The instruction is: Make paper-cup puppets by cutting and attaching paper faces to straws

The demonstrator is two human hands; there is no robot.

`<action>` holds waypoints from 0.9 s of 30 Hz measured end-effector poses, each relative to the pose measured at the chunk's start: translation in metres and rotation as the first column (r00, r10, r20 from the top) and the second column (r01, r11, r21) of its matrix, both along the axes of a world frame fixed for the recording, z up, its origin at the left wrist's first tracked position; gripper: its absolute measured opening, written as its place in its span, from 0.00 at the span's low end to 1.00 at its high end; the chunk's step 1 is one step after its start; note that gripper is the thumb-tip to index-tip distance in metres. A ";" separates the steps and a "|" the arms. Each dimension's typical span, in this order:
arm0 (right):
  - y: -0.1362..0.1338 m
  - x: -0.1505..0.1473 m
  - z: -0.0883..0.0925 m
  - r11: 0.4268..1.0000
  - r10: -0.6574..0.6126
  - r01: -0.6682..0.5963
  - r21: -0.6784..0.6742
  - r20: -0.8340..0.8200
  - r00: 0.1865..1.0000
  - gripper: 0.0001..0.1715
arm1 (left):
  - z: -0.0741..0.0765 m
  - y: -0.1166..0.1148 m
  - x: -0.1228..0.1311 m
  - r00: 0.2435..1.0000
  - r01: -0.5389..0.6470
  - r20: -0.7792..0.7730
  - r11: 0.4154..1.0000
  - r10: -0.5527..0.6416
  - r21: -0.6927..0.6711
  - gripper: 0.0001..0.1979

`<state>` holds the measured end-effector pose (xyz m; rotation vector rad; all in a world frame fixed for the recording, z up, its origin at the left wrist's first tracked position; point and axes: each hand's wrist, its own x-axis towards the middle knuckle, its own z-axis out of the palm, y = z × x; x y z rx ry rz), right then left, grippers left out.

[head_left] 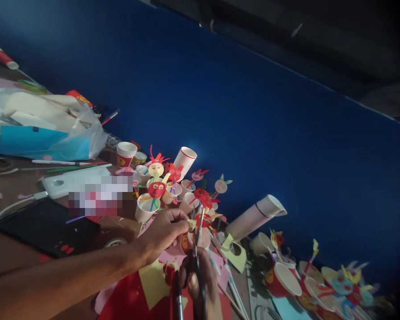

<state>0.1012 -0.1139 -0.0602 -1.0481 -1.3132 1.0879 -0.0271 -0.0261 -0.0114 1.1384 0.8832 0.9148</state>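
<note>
My left hand (166, 229) pinches a small yellow paper piece (191, 224) between thumb and fingertips. Wrapped around the dark handles of a pair of scissors (196, 242) is my right hand (203, 278). The scissor blades point up and away, right beside the yellow piece; whether they touch it I cannot tell. A dark pen-like stick with a silver part (179, 295) runs alongside my right hand, and its hold is unclear. Beneath the hands are a yellow paper sheet (151, 284) and red paper (126, 300). Just beyond stand paper cups with paper faces, including a red face (157, 190).
A blue panel (240, 120) rises behind the table. Stacked white cups (253, 218) lean at the right, near more decorated cups (283, 280). To the left are a black tablet-like slab (43, 226), a white device with a cable (73, 180) and a plastic bag (96, 129).
</note>
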 end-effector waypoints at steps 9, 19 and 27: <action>-0.002 0.001 0.001 0.996 -0.083 0.083 -0.022 0.033 0.996 0.30 | 0.006 -0.006 0.001 1.000 0.027 0.008 0.998 -0.026 -0.052 0.07; -0.002 0.004 -0.004 0.992 -0.109 0.114 -0.059 0.075 0.991 0.32 | 0.009 -0.007 0.003 1.000 0.008 0.017 0.997 -0.007 -0.072 0.06; -0.002 0.003 -0.008 0.987 -0.135 0.135 -0.081 0.005 0.991 0.31 | 0.012 -0.006 0.001 1.000 0.023 0.015 0.997 -0.022 -0.077 0.06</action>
